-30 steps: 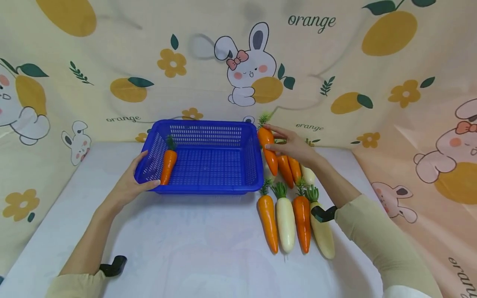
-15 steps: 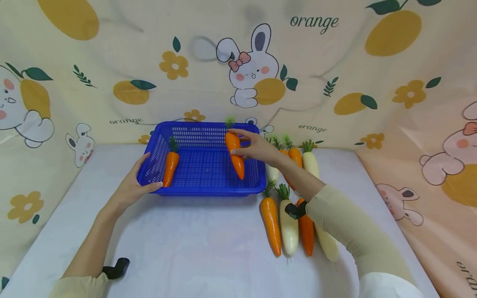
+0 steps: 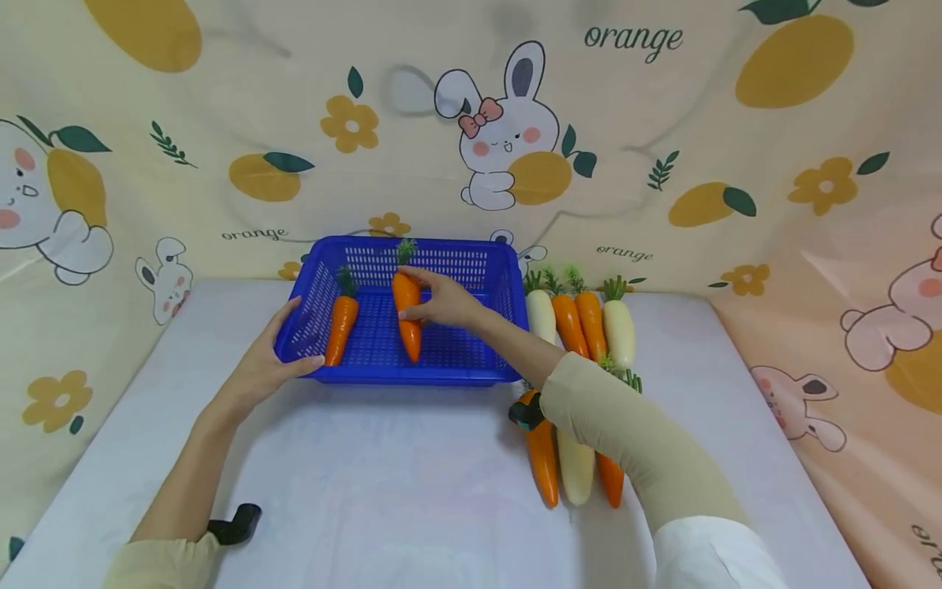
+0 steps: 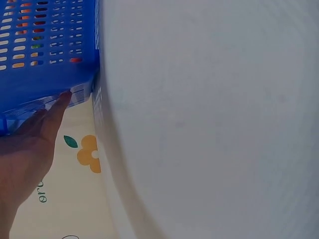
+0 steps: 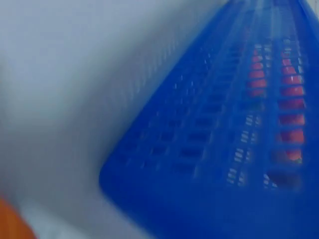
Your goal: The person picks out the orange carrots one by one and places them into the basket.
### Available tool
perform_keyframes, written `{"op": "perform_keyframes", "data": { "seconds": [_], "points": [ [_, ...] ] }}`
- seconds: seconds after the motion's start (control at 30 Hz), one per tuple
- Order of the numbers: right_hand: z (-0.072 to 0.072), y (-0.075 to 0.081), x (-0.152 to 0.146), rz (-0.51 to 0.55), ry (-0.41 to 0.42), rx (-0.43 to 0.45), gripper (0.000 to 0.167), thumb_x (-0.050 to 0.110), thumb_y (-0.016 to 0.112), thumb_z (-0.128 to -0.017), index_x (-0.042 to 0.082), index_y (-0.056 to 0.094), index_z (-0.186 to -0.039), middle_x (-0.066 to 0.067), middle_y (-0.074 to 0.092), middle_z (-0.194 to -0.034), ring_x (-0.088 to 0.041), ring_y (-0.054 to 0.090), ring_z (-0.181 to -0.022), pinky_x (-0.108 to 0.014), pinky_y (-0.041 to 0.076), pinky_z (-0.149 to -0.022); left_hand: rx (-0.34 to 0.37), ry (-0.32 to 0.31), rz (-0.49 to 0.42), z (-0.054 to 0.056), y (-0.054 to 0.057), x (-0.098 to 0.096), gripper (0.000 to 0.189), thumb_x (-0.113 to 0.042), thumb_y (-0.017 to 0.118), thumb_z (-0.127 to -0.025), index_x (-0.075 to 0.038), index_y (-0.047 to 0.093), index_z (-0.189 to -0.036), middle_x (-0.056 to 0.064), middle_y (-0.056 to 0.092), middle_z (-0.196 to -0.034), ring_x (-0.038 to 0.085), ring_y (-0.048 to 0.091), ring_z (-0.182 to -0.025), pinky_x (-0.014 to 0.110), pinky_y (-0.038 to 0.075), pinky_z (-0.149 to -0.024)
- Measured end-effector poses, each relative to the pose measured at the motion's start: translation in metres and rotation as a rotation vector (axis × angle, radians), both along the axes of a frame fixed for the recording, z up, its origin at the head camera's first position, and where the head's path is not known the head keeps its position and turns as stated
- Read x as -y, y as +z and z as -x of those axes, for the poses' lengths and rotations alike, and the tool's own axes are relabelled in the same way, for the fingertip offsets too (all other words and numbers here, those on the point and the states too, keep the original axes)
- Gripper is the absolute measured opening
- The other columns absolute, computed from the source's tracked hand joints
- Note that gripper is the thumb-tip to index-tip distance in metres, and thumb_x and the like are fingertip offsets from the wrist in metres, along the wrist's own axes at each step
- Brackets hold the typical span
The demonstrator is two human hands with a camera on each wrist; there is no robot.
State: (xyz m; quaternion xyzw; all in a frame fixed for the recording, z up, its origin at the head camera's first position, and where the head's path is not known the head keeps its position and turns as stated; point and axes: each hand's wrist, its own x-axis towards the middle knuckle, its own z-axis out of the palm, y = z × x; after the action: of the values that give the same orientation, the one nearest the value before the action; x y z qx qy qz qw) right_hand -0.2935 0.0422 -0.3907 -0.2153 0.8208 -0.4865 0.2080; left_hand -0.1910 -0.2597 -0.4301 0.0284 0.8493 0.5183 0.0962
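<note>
- Leftward since the frame half a second ago, the right hand (image 3: pixel 445 299) and its held carrot (image 3: pixel 405 293) have travelled from the right part of the blue basket (image 3: pixel 412 376) to around its middle.
- Head view: the right hand is closed to a pinch, thumb and fingers on either side of the held carrot, which points its leaves far and its tip near; whether it touches the basket floor I cannot tell.
- The left hand (image 3: pixel 259 364) is spread wide at the left end, thumb at the near rim and fingers along the left wall.
- A second carrot (image 3: pixel 342 330) lies inside, at the left.
- Right of the basket, white radishes (image 3: pixel 620 331) and loose carrots (image 3: pixel 570 325) lie in a far row and a near one on the white table (image 3: pixel 368 491), the near row partly hidden by the right sleeve (image 3: pixel 618 417).
- Left wrist view: fairly straight fingers touch the outside of the basket.
- Right wrist view: blurred; the slotted basket wall fills the right, with an orange shape (image 5: pixel 12 224) at the lower left corner.
</note>
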Motion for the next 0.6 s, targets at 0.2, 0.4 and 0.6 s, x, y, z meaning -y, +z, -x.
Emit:
{"op": "perform_keyframes", "data": {
  "seconds": [0.2,0.4,0.6],
  "points": [
    [0.003,-0.015,0.031,-0.062,-0.025,-0.002,0.076,0.014,0.075,-0.090,0.019,0.036,-0.155,-0.015,0.048,-0.141,-0.024,0.066,-0.094,-0.032,0.060,-0.076,0.003,0.000,-0.009,-0.003,-0.003,0.001,0.102,-0.033,0.072,-0.091,-0.036,-0.003,-0.160,0.017,-0.004,-0.166,0.047,0.000,-0.149,0.073,0.010,-0.112],
    [0.003,-0.027,0.056,-0.062,-0.011,0.063,0.079,0.009,0.076,-0.088,0.017,0.036,-0.156,-0.019,0.049,-0.138,-0.027,0.064,-0.102,-0.039,0.061,-0.076,0.012,0.006,0.003,-0.003,-0.006,0.003,0.101,-0.033,0.072,-0.091,-0.038,-0.003,-0.159,0.017,-0.004,-0.166,0.048,0.000,-0.149,0.074,0.010,-0.111],
    [0.005,-0.038,0.068,-0.139,-0.002,0.020,0.080,0.012,0.076,-0.088,0.022,0.035,-0.156,-0.018,0.053,-0.135,-0.021,0.067,-0.092,-0.032,0.061,-0.070,-0.012,-0.013,0.012,-0.001,-0.002,0.003,0.101,-0.033,0.072,-0.091,-0.038,-0.002,-0.159,0.018,-0.003,-0.166,0.048,0.002,-0.148,0.074,0.010,-0.111]
  ]
}}
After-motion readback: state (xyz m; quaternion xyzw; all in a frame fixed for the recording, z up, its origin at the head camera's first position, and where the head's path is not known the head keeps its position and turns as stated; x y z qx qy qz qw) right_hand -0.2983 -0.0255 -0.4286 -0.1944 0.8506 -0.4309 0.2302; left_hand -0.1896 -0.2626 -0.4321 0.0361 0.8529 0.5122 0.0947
